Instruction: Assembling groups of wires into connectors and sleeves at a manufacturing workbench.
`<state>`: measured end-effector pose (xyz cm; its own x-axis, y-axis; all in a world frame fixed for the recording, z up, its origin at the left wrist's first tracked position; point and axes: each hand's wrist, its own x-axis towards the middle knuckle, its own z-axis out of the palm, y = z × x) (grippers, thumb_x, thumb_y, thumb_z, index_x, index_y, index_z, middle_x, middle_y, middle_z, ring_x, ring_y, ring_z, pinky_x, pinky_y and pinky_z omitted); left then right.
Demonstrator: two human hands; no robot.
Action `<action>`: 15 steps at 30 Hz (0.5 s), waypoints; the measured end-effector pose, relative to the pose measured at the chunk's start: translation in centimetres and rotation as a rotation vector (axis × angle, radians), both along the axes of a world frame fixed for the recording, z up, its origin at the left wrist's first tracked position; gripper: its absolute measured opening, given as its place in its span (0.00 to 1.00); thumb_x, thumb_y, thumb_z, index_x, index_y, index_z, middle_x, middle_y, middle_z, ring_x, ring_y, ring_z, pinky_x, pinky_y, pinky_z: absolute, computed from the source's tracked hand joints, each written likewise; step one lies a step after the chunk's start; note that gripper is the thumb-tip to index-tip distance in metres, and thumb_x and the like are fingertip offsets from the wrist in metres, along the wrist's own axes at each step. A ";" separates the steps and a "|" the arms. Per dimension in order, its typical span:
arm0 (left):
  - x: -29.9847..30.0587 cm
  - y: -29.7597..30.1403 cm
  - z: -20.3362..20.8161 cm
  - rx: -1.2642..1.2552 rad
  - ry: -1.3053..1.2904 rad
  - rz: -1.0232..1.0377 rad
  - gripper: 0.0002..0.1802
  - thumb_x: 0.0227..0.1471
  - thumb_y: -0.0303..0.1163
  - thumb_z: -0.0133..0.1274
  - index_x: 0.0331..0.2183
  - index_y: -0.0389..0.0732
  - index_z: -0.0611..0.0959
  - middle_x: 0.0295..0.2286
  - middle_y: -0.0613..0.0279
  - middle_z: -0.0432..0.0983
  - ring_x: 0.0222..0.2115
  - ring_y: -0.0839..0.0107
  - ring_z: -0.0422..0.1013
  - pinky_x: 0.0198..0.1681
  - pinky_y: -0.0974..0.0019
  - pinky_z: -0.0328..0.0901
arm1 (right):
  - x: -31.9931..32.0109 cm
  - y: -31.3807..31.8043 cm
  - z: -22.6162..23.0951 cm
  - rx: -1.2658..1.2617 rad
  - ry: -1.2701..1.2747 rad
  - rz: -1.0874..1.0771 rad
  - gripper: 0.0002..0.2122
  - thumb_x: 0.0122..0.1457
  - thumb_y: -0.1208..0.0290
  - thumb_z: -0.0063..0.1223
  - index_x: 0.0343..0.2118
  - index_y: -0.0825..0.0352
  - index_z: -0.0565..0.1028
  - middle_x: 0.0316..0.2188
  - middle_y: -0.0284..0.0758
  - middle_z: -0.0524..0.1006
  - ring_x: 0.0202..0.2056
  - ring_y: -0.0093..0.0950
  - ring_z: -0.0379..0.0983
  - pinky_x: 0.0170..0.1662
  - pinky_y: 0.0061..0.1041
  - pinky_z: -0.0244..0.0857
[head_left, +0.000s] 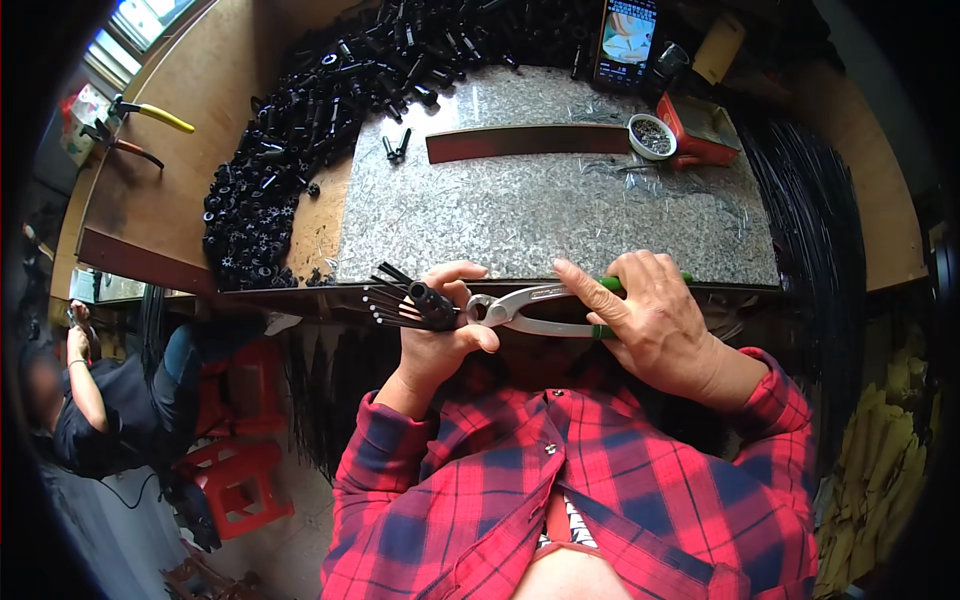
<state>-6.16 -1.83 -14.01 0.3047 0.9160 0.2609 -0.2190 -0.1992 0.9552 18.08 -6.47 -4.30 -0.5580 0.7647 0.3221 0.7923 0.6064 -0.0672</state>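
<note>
My left hand (436, 340) is wrapped round a black plastic tube piece (430, 306), from which several thin black rods with pale ends fan out to the left. In my right hand (660, 325) is a pair of end-cutting pincers (535, 298) with green grips. The pincers' jaws touch or nearly touch the tube piece beside my left thumb; exactly what they bite on is hidden. My right index finger lies stretched along the upper handle. Both hands are just in front of the bench edge, before a speckled stone slab (540, 225).
A heap of black plastic parts (300, 140) covers the bench's back left. On the slab are a dark flat strip (530, 143), a white cup of small metal bits (652, 137) and two black pieces (397, 144). A red box (700, 128), phone (626, 45) and black rods (805, 190) lie right. Another person (120, 390) sits left.
</note>
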 end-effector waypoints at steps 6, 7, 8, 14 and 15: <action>-0.2 -0.1 0.0 0.031 -0.019 -0.026 0.41 0.21 0.46 0.72 0.40 0.38 0.76 0.19 0.77 0.62 0.19 0.86 0.57 0.22 0.79 0.50 | 0.6 -1.0 0.2 -0.069 -0.008 0.028 0.31 0.43 0.77 0.53 0.56 0.58 0.67 0.20 0.33 0.62 0.21 0.28 0.63 0.24 0.28 0.59; -0.1 -0.2 0.1 0.056 0.006 -0.032 0.41 0.20 0.48 0.71 0.39 0.38 0.77 0.21 0.75 0.64 0.20 0.86 0.58 0.22 0.78 0.52 | 0.6 -1.1 0.3 -0.071 -0.006 0.025 0.31 0.43 0.77 0.53 0.56 0.58 0.67 0.20 0.33 0.62 0.21 0.28 0.63 0.24 0.28 0.59; 0.2 -0.5 0.2 0.115 0.031 -0.013 0.35 0.22 0.42 0.74 0.35 0.37 0.79 0.26 0.71 0.69 0.23 0.84 0.63 0.26 0.77 0.58 | 0.5 -1.1 0.4 -0.067 -0.011 0.033 0.31 0.43 0.77 0.52 0.56 0.58 0.67 0.19 0.33 0.61 0.20 0.28 0.63 0.23 0.28 0.59; 0.1 -0.2 1.2 0.058 0.165 -0.037 0.15 0.36 0.29 0.65 0.29 0.37 0.80 0.27 0.66 0.73 0.26 0.77 0.69 0.31 0.73 0.63 | 0.2 -1.2 0.0 -0.041 -0.069 0.023 0.28 0.47 0.74 0.50 0.56 0.60 0.67 0.19 0.33 0.61 0.20 0.27 0.63 0.22 0.27 0.60; -0.1 0.0 1.4 0.123 0.289 -0.048 0.12 0.38 0.31 0.63 0.29 0.37 0.80 0.27 0.64 0.74 0.26 0.76 0.69 0.30 0.72 0.63 | 0.0 -1.2 -0.1 -0.032 -0.088 0.017 0.28 0.48 0.74 0.49 0.56 0.60 0.66 0.19 0.33 0.61 0.20 0.26 0.64 0.22 0.27 0.60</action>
